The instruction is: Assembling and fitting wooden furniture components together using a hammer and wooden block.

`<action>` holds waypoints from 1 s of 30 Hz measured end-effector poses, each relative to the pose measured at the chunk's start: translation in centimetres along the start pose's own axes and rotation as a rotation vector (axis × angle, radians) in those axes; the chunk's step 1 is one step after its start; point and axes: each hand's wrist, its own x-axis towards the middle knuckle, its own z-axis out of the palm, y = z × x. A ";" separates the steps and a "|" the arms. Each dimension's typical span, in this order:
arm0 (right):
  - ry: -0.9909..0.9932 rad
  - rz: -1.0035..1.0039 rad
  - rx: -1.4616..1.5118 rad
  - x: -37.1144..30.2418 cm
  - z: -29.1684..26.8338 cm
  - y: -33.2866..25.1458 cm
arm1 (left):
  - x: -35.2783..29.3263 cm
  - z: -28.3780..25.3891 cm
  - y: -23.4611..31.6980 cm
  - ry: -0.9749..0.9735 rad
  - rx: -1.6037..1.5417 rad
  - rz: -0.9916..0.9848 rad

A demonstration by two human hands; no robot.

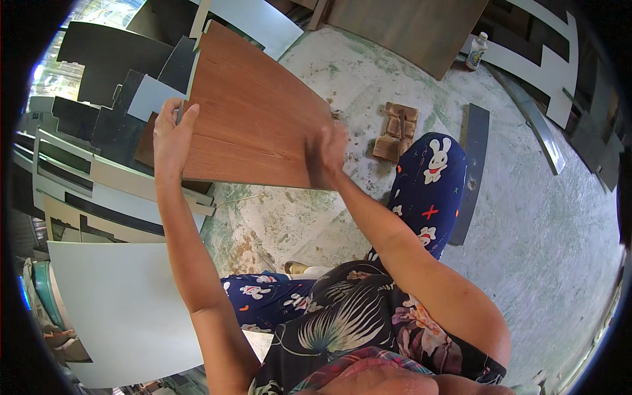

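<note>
A reddish-brown wood-grain panel (253, 112) stands tilted in front of me, its lower edge above the floor. My left hand (172, 141) is closed on its left edge, with the thumb on the brown face and the fingers round the edge. At the panel's right edge is my right hand (332, 148), smeared by motion. Its fingers cannot be made out, nor whether they grip the panel or only touch it.
Dark and white sheet offcuts (115, 59) are stacked at the left. A large white sheet (125, 309) stands near my left arm. Brown wooden pieces (398, 128) and a dark strip (473, 178) lie on the concrete floor (540, 263). A bottle (476, 51) stands far right.
</note>
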 end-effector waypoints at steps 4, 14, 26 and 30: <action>-0.348 -0.042 0.056 -3.4 2.4 -0.3 | -0.1 -0.5 -0.2 0.024 0.120 0.010; -0.447 -0.117 -0.145 -1.3 0.0 -1.6 | 0.0 0.0 -0.7 -0.011 0.012 0.071; -0.191 -0.231 -0.035 0.0 2.1 7.8 | -0.1 -0.3 -0.7 -0.133 -0.079 0.002; -0.458 0.249 0.328 -2.7 3.7 2.4 | -0.5 -2.5 -3.1 -0.241 -0.109 -0.077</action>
